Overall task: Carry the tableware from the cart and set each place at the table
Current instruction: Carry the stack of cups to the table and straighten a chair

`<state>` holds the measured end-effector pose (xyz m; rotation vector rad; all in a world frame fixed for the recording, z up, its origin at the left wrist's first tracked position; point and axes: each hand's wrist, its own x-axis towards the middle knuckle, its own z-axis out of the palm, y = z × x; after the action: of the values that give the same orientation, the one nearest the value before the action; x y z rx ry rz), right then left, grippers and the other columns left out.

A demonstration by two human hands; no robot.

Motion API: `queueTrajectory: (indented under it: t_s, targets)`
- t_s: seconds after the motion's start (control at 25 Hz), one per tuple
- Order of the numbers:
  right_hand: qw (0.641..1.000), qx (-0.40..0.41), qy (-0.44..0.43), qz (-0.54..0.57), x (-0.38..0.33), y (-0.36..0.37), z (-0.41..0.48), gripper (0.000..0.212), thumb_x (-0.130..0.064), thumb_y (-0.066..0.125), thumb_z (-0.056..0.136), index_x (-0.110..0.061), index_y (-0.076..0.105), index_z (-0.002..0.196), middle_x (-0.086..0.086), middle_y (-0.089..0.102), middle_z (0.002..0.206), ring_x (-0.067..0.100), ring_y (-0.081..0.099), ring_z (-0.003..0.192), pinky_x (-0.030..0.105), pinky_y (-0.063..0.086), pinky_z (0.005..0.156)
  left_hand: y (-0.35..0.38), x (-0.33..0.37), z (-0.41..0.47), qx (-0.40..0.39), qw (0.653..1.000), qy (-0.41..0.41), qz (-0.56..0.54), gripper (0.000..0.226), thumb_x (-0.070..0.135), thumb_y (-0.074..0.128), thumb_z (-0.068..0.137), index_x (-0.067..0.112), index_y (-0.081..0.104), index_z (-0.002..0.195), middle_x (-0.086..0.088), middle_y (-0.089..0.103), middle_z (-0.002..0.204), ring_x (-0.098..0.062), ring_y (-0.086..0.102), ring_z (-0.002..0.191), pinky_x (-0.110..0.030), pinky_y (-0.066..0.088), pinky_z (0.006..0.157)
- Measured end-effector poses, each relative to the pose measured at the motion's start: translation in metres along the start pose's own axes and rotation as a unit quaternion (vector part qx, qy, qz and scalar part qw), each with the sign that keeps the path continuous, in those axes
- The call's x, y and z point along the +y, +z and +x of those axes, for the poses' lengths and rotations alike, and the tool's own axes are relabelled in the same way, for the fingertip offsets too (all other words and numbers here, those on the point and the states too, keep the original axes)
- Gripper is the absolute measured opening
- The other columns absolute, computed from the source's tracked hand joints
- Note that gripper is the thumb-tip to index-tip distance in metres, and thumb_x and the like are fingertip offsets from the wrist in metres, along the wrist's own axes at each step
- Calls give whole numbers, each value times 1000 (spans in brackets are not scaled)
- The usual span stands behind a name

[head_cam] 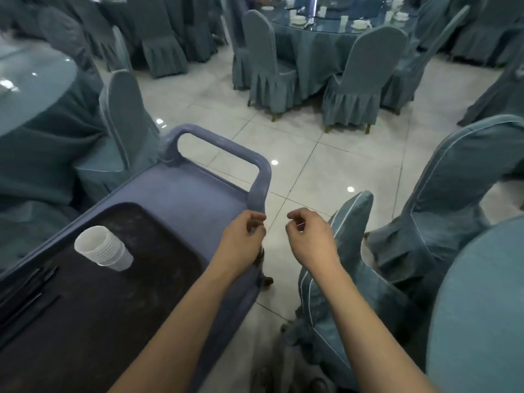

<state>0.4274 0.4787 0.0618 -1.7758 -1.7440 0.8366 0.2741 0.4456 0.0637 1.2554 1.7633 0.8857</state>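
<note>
- The step in hand looks like a fetch: both hands hover empty at the near right corner of the cart, between loads.
- The left hand hangs just beside the right post of the cart handle. Its grip is slack, the fingers loosely curled around nothing I can see.
- The right hand floats over the floor, near the back of a covered chair. Its grip is equally loose and empty.
- The tableware is on the cart: a stack of clear cups lies tipped on its side on the dark tray, to the left of the hands. Thin dark sticks, probably chopsticks, lie at the tray's left edge.
- The next move probably calls for a reach left across the tray to the cups, taking the stack round its side so that it does not roll or slide apart.
- The load would then go to a worktop. One round worktop shows at the near right, and another is at the left.
- A far worktop already carries white dishes.
- No brand, label or writing can be read on the cups, the tray or the cart.
</note>
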Motion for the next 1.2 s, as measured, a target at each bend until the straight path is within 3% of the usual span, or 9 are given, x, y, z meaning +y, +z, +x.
queueTrajectory:
  t_s: [0.16, 0.4, 0.56, 0.8, 0.92, 1.08, 1.2]
  targets:
    - [997, -68, -42, -21, -34, 41, -4, 24, -26, 55, 95, -23, 67, 115, 1, 67, 111, 25, 63, 102, 48, 50, 96, -40, -30, -6, 51, 998, -19, -17, 21, 18, 56, 100, 23, 61, 120, 7, 64, 114, -5, 60, 107, -28, 52, 96]
    - [984, -137, -110, -38, -73, 92, 0, 25, -26, 59, 94, -23, 69, 116, 1, 68, 118, 25, 64, 110, 48, 49, 99, -88, -62, -22, 142, 987, -68, -35, 22, 18, 57, 99, 25, 62, 119, 8, 65, 113, -2, 60, 102, -19, 48, 83]
    - [966, -200, -158, -49, -94, 123, 5, 23, -28, 60, 97, -22, 67, 118, 1, 69, 119, 22, 63, 109, 48, 50, 102, -113, -74, -30, 197, 974, -108, -33, 21, 19, 58, 100, 25, 62, 120, 8, 67, 112, -6, 61, 106, -27, 49, 95]
    - [927, -297, -226, -31, -125, 160, 18, 20, -28, 58, 97, -23, 65, 116, 0, 67, 113, 20, 63, 104, 46, 52, 99, -139, -90, -42, 298, 935, -183, -52, 19, 16, 59, 97, 25, 66, 112, 5, 69, 102, -10, 64, 101, -27, 51, 90]
    - [909, -336, -245, -33, -135, 172, 25, 23, -28, 59, 98, -24, 64, 120, -1, 66, 118, 18, 62, 106, 44, 52, 100, -143, -97, -46, 334, 915, -219, -54, 19, 17, 60, 96, 27, 67, 110, 5, 69, 101, -10, 65, 99, -35, 53, 93]
    - [893, -368, -257, -37, -143, 187, 32, 23, -29, 58, 98, -25, 63, 121, -2, 65, 118, 18, 60, 107, 44, 52, 101, -141, -108, -54, 370, 891, -253, -70, 18, 18, 61, 94, 30, 66, 107, 6, 69, 96, -12, 66, 93, -46, 58, 85]
    - [885, -385, -260, -38, -151, 199, 31, 24, -27, 58, 99, -24, 64, 122, -2, 65, 118, 17, 60, 107, 41, 53, 100, -148, -114, -57, 398, 871, -275, -84, 15, 21, 59, 96, 30, 63, 107, 6, 67, 96, -12, 65, 89, -39, 57, 82]
